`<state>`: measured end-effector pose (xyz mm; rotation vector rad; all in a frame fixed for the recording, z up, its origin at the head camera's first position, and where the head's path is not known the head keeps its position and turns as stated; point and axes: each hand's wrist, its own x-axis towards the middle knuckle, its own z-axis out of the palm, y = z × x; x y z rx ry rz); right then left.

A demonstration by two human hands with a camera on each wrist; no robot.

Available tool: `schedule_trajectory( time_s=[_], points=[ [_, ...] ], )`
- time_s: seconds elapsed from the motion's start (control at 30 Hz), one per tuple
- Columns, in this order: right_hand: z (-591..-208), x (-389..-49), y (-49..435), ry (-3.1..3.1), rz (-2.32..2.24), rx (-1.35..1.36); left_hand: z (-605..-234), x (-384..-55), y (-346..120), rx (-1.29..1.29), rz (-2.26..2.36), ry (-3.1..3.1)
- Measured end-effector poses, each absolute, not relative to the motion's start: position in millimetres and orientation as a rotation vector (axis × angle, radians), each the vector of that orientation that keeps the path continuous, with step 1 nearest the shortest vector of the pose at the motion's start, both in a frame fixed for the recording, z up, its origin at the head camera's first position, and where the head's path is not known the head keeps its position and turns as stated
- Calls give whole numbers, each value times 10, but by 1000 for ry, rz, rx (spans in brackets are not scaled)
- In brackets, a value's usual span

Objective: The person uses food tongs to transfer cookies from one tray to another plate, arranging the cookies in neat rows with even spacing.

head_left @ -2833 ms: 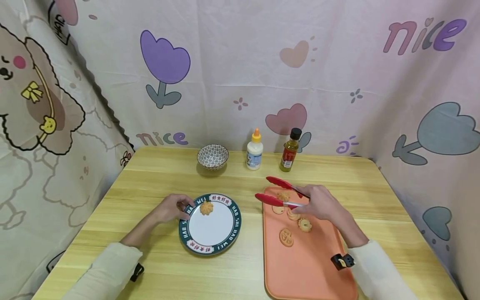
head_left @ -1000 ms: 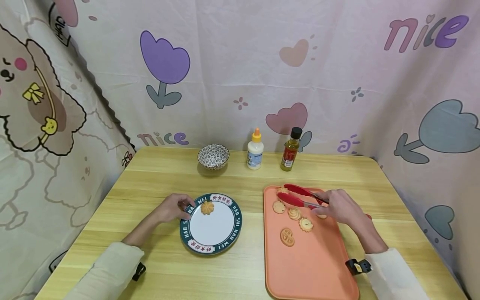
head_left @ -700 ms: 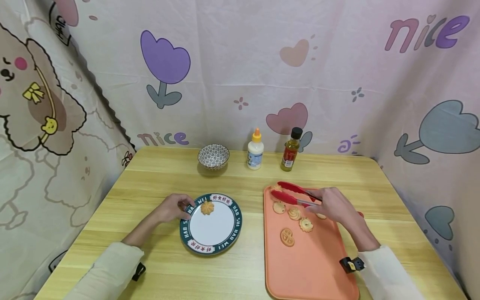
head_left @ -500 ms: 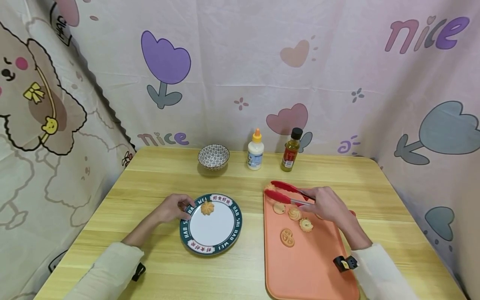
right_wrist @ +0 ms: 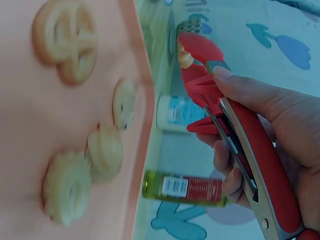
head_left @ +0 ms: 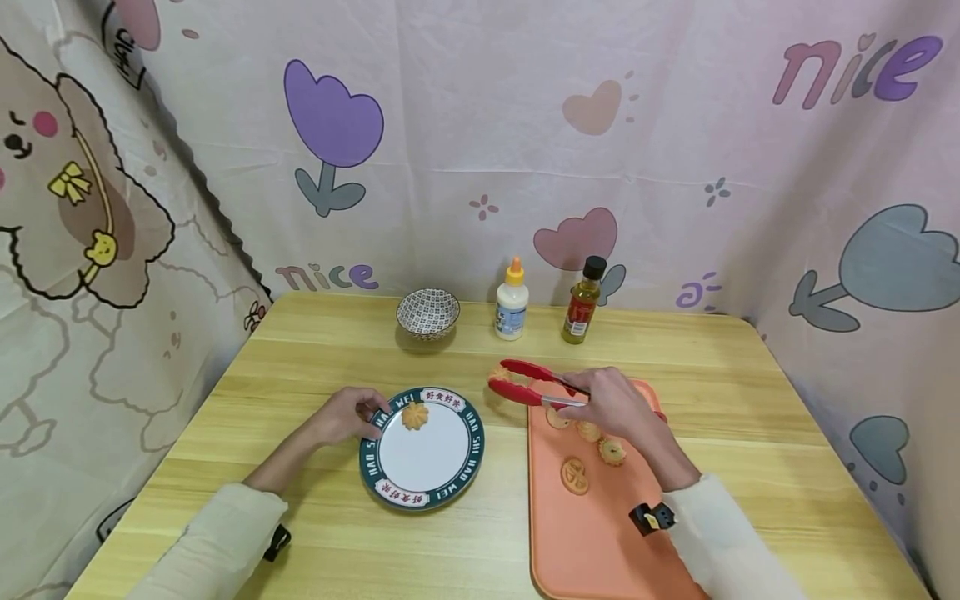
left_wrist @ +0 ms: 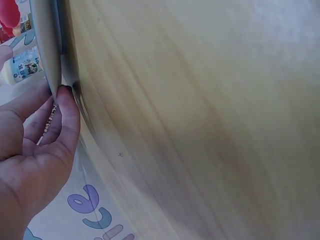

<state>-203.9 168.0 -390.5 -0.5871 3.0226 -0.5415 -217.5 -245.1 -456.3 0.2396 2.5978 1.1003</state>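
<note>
Gripping red tongs (head_left: 525, 395), the right hand (head_left: 606, 402) is standing nearer to the held cookie (head_left: 500, 374) than the left hand (head_left: 348, 415), which is pinching the left rim of the plate (head_left: 424, 454) between thumb and fingers. The held cookie is sitting between the tongs' tips, just past the left far corner of the orange tray (head_left: 600, 533), and the plate is lying to the left and near side of it. The tongs' long axis is running roughly left to right, tips leftward. Another cookie (head_left: 415, 416) is resting on the plate's far part. The tongs' heads are hiding much of the held cookie's outline, and its height above the table is staying unclear. The right hand is covering the handles in the head view, whose bottom edge is cutting off the tray's near end; the left wrist view is showing the plate only edge-on.
</note>
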Motion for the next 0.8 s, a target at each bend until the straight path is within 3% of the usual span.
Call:
schedule_trajectory(
  time_s=[0.8],
  points=[
    [-4065,-1938,1038,2963,-500,-788,-4560,-2182,-2455,244,1107,2596]
  ],
)
